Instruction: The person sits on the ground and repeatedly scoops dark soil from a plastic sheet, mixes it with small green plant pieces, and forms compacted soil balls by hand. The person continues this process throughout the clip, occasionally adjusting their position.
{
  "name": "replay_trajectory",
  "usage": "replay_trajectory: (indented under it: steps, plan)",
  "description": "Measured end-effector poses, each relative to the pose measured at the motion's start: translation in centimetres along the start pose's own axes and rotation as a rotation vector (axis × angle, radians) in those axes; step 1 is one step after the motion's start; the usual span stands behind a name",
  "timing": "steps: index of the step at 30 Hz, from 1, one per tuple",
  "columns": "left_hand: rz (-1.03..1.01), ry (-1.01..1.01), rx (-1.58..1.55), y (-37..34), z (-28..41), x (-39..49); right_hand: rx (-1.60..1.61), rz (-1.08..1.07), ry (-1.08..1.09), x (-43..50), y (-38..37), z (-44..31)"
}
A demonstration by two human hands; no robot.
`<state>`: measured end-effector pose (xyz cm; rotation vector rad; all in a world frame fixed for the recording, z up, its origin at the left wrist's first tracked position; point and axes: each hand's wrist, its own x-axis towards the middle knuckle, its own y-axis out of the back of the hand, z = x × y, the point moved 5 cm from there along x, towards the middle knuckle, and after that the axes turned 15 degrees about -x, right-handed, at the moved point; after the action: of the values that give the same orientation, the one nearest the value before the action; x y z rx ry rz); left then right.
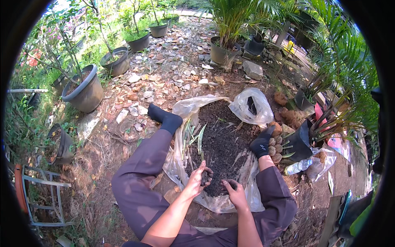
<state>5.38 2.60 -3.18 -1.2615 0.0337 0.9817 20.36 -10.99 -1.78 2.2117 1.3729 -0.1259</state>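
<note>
My left hand point(198, 179) grips a clump of dark soil point(206, 177) at the base of a narrow variegated leaf plant point(201, 138), which stands up from the fingers. To its right, my right hand point(235, 192) hovers low over the soil with its fingers curled; whether anything is pinched in them is hidden. Between my spread legs, a heap of loose dark soil point(220, 145) lies on a clear plastic sheet point(216, 205). Several cut leaves point(187, 140) rest along the sheet's left edge. An open clear plastic bag point(237, 109) stands at the far end of the soil.
By my right foot point(260, 145) sit several string-wrapped balls point(275, 150), a black plant container point(297, 142) and a plastic bottle point(298, 167). Potted plants point(83, 89) line the left, with a metal frame point(46, 194) nearer. Stone rubble point(166, 71) covers the ground ahead.
</note>
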Motion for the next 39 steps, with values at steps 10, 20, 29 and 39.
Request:
replay_trajectory:
  steps: [10,20,29,39]
  plan:
    - [0.115,0.121,0.073,0.7,-2.9,-0.5,0.009,0.113,0.041,2.1,1.2,1.6]
    - [0.122,0.199,0.109,-0.5,-4.8,-0.7,-0.036,0.104,-0.013,1.8,2.3,3.5]
    - [-0.131,0.204,-0.116,-0.6,-6.9,-0.1,0.102,0.231,0.102,1.0,1.1,0.0]
    - [0.084,0.179,-0.056,-1.2,-3.4,-0.4,0.141,0.216,0.004,1.9,0.8,1.6]
